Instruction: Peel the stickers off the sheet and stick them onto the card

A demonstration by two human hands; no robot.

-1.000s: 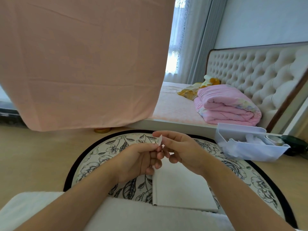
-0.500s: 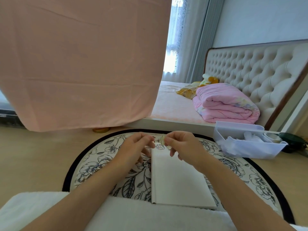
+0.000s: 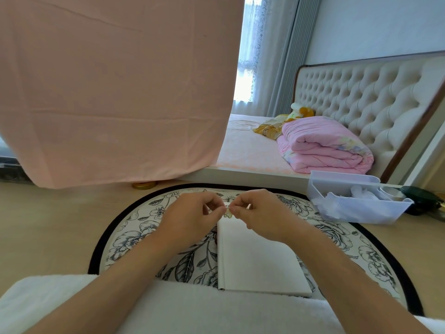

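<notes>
Both grips pinched on small sticker, left hand and right hand meeting fingertip to fingertip. Sticker sits right over far edge of white card on rug. Card's long axis runs toward person; both hands equally near. Next, probably: press down.

Both arms are bare all the way up, no sleeves anywhere in view, no watch, no bracelets. Left hand and right hand have no rings that I can spot. Nails look short and plain, though they're too small to really tell. Down at 6 o'clock there's white fluffy fabric across the lap.
</notes>
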